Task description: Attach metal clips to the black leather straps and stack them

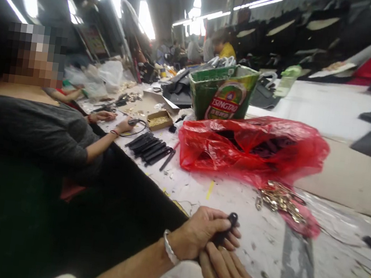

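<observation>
Near the front edge of the table, my left hand [206, 231] is closed around a short black strap [232, 218]. The strap's rounded end, with a hole in it, sticks up past my thumb. My right hand [231, 277] is just below, back of the hand up, its fingertips pressed together at the strap's lower end against my left palm. My fingers cover the lower part of the strap. Beyond my hands, several similar black straps [150, 148] lie side by side in a row. Gold-coloured metal buckles [281, 202] are heaped to the right on red plastic.
A red plastic bag [211, 149] with dark pieces spreads across the table [196, 190]. Behind it stands a green box [222, 96]. A small carton [159, 120] holds small gold-coloured parts. To the left, a co-worker [70, 138] sits with both hands over the table.
</observation>
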A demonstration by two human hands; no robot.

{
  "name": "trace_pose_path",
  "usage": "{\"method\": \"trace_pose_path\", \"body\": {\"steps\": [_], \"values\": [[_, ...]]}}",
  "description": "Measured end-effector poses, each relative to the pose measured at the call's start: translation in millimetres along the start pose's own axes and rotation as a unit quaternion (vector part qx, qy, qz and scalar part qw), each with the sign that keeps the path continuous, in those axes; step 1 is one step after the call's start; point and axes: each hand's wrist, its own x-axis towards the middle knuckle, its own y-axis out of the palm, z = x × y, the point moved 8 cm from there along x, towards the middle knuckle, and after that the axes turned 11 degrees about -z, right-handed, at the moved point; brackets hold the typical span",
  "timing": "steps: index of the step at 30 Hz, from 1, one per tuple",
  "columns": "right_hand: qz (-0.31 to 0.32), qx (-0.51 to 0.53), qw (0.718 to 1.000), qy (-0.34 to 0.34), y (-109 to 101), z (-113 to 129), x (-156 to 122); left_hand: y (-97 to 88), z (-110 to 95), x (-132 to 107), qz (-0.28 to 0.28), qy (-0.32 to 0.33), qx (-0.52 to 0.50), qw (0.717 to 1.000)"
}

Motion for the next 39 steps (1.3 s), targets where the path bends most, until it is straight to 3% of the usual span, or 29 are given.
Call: {"method": "trace_pose_path", "body": {"steps": [2,5,7,9,12,15,19,30,35,39], "values": [[0.0,0.007,0.998,0.058,-4,-8,3,-1.6,-7,-2,0.008,0.02,0.002,1.0],[-0.042,0.064,0.963,0.258,-17,-35,-6,0.5,-14,-6,0.042,0.031,-0.012,0.999],[-0.06,0.108,0.897,0.425,-19,-58,-25,3.7,-15,-9,0.063,0.025,-0.021,0.997],[-0.085,0.147,0.799,0.577,-17,-75,-51,7.5,-15,-13,0.083,0.021,-0.023,0.996],[-0.11,0.21,0.666,0.708,-3,-85,-80,12.2,-14,-19,0.103,0.024,-0.003,0.994],[-0.117,0.267,0.603,0.743,11,-83,-88,16.1,-12,-24,0.118,0.031,0.039,0.992],[-0.124,0.311,0.558,0.76,20,-79,-91,18.6,-9,-26,0.12,0.035,0.077,0.989],[-0.116,0.373,0.488,0.78,29,-78,-92,15.1,5,-26,0.11,0.013,0.165,0.98],[-0.166,0.393,0.409,0.807,32,-76,-96,19.4,10,-29,0.125,-0.028,0.093,0.987],[-0.237,0.331,0.383,0.829,25,-84,-112,23.7,13,-34,0.134,-0.083,0.014,0.987]]}}
